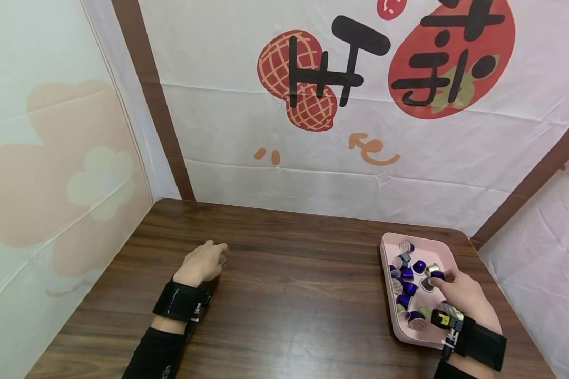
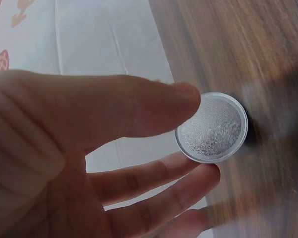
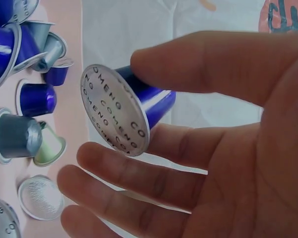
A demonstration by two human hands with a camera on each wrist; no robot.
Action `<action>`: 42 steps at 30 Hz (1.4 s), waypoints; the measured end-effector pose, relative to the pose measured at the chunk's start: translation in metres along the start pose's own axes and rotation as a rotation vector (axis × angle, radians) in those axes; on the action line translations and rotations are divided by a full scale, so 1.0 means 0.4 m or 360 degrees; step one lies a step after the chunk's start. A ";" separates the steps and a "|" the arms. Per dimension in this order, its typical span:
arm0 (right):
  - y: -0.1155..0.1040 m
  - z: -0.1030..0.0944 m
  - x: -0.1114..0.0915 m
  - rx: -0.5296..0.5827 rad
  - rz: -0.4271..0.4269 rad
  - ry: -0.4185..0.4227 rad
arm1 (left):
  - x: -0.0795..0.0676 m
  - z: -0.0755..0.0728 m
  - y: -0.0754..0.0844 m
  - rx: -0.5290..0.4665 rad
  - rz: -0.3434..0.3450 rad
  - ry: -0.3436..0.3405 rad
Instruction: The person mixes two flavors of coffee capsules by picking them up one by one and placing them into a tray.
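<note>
My left hand [image 1: 201,265] is over the left part of the table and pinches a coffee capsule [image 2: 213,129] between thumb and fingers. Its plain silver foil lid faces the left wrist camera; the body is hidden behind the lid. At the right, my right hand [image 1: 467,297] is over the pink tray [image 1: 433,246]. Thumb and forefinger grip a shiny blue coffee capsule [image 3: 156,106], whose pale lid carries printed letters. Below it in the tray, several blue, grey and green capsules [image 3: 17,136] lie loosely, mostly along the left side.
The brown wooden table [image 1: 284,295] stretches between the two hands. A white printed cloth [image 1: 227,131] hangs behind its back edge, with more cloth at the left and right sides. The tray stands near the table's right edge.
</note>
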State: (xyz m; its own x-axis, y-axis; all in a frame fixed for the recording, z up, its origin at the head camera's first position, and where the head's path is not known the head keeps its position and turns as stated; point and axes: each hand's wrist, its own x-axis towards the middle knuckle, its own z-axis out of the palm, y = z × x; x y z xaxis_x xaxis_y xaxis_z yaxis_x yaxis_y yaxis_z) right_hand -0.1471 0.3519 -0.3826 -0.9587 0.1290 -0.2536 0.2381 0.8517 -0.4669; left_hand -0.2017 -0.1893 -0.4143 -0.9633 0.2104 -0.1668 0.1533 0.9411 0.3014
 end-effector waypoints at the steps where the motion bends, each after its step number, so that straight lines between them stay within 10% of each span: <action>1: 0.003 0.002 0.002 0.0003 0.0008 0.0000 | 0.000 0.001 -0.001 -0.0001 0.0002 0.0006; 26: -0.028 0.006 -0.011 0.0017 -0.0107 0.0058 | 0.024 0.017 0.002 -0.0029 0.0169 0.0077; 42: -0.176 0.110 0.020 0.0098 -0.0579 0.0390 | 0.013 0.039 0.133 -0.0323 0.0506 0.0376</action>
State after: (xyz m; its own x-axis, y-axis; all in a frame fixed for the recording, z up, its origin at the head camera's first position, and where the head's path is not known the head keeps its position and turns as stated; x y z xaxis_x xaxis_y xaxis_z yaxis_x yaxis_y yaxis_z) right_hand -0.1648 0.2707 -0.3889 -0.9887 -0.0502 0.1416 -0.1197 0.8329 -0.5403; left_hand -0.1951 -0.1338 -0.4139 -0.9027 0.3927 0.1759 0.4266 0.7634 0.4850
